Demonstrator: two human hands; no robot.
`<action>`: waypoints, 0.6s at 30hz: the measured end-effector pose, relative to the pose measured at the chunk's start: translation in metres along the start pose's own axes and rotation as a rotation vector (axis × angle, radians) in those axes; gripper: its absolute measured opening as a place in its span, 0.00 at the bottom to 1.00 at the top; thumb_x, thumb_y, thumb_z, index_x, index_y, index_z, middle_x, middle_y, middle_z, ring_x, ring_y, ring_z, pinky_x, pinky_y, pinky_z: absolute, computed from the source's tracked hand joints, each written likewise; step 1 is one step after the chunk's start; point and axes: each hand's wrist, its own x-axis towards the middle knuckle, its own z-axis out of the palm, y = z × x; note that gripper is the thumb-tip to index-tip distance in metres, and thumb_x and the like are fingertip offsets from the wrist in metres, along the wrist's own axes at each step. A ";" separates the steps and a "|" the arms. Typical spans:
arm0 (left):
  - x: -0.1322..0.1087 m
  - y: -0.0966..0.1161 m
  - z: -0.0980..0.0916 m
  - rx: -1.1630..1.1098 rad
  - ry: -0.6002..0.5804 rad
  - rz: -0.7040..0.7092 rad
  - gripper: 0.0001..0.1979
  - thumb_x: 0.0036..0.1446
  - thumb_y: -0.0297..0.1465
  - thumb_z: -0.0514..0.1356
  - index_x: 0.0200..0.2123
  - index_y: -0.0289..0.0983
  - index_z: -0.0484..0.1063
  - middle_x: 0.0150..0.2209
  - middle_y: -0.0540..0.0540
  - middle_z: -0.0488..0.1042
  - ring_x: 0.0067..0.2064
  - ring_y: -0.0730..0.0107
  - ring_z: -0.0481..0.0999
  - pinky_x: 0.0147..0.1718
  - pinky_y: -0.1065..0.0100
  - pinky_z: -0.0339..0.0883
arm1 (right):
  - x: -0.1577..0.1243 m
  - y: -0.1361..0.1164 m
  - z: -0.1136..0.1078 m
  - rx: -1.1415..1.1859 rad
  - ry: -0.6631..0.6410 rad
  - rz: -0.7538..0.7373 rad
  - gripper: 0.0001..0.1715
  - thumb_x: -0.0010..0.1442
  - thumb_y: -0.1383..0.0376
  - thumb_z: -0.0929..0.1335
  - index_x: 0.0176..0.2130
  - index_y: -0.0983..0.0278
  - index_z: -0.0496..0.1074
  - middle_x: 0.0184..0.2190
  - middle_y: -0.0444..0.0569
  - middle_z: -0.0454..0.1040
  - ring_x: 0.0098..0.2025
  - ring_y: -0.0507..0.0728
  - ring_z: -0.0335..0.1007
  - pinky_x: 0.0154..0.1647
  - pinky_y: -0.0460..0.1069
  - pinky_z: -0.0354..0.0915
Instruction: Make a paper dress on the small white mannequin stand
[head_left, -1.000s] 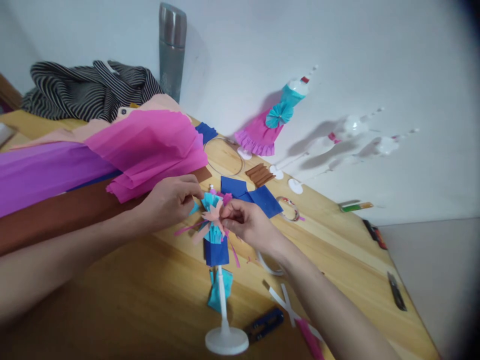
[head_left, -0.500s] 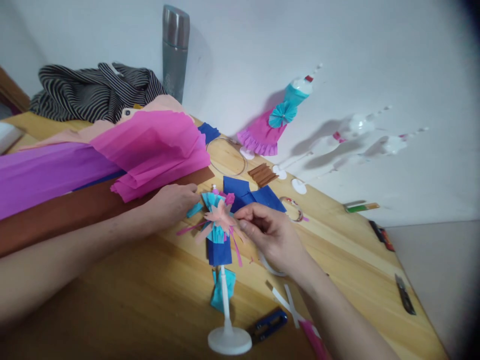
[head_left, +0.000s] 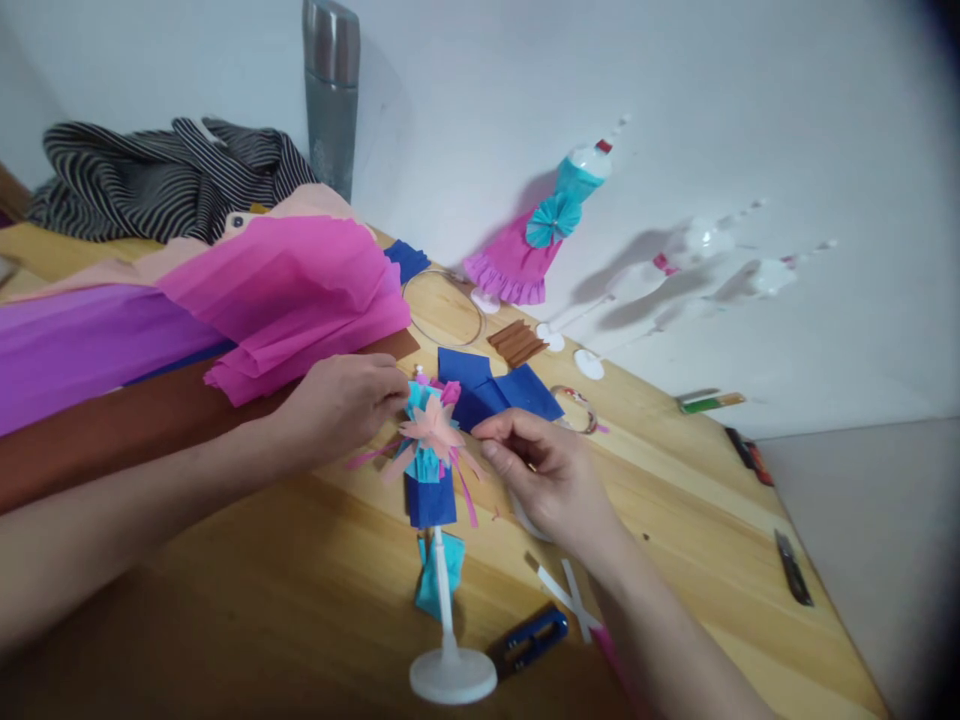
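A small dressed doll form on a white stand (head_left: pixel 452 676) rises in front of me. It wears turquoise crepe paper (head_left: pixel 427 463), a blue paper skirt (head_left: pixel 431 500) and a peach paper flower (head_left: pixel 433 428) with pink strips below. My left hand (head_left: pixel 349 400) has its fingers curled closed at the left edge of the upper turquoise paper; what lies between the fingertips is hidden. On the other side, my right hand (head_left: pixel 544 470) pinches thumb and forefinger together beside the flower's right petals. I cannot make out anything in that pinch.
Pink crepe paper (head_left: pixel 300 290) and a brown sheet (head_left: pixel 112 435) cover the left. Blue snips (head_left: pixel 529 640) lie beside the stand. Blue paper pieces (head_left: pixel 480 385), a tape roll (head_left: pixel 576 408) and a cutter (head_left: pixel 793 568) lie further right. A dressed form (head_left: pixel 517 255) stands behind.
My left hand has shifted right and closed in on the turquoise paper. My right fingertips have drawn slightly off the flower's petals. The whole view has moved a little.
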 end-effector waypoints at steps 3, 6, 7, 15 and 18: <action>0.004 0.011 0.006 -0.103 -0.063 0.125 0.13 0.60 0.27 0.54 0.24 0.35 0.71 0.29 0.50 0.71 0.31 0.74 0.69 0.28 0.72 0.56 | 0.002 0.004 0.001 -0.026 -0.004 0.006 0.07 0.57 0.65 0.64 0.30 0.64 0.71 0.21 0.42 0.66 0.22 0.49 0.57 0.22 0.45 0.55; 0.010 0.017 0.015 -0.004 -0.109 0.241 0.10 0.59 0.25 0.53 0.27 0.35 0.70 0.32 0.49 0.72 0.31 0.73 0.69 0.26 0.71 0.53 | 0.003 0.009 0.004 -0.040 -0.021 0.031 0.06 0.58 0.66 0.64 0.30 0.64 0.70 0.22 0.42 0.67 0.22 0.49 0.58 0.23 0.45 0.56; 0.012 0.017 0.018 0.033 -0.122 0.270 0.10 0.59 0.24 0.53 0.28 0.35 0.70 0.32 0.49 0.72 0.30 0.74 0.68 0.25 0.71 0.52 | 0.003 0.011 0.006 -0.044 -0.025 0.033 0.06 0.58 0.66 0.64 0.30 0.64 0.70 0.22 0.42 0.67 0.22 0.49 0.58 0.23 0.45 0.56; 0.019 0.011 0.025 0.057 -0.172 0.302 0.07 0.56 0.29 0.57 0.26 0.36 0.70 0.30 0.50 0.71 0.26 0.76 0.64 0.22 0.70 0.46 | 0.009 0.013 0.016 -0.116 -0.057 -0.049 0.09 0.54 0.75 0.63 0.29 0.64 0.70 0.25 0.43 0.69 0.26 0.50 0.63 0.28 0.45 0.59; 0.018 0.013 0.022 0.114 -0.192 0.320 0.05 0.54 0.25 0.56 0.28 0.36 0.71 0.32 0.49 0.72 0.27 0.75 0.65 0.22 0.69 0.47 | 0.011 0.011 0.018 -0.161 -0.076 -0.039 0.10 0.53 0.76 0.62 0.27 0.63 0.68 0.23 0.42 0.69 0.25 0.50 0.62 0.28 0.45 0.58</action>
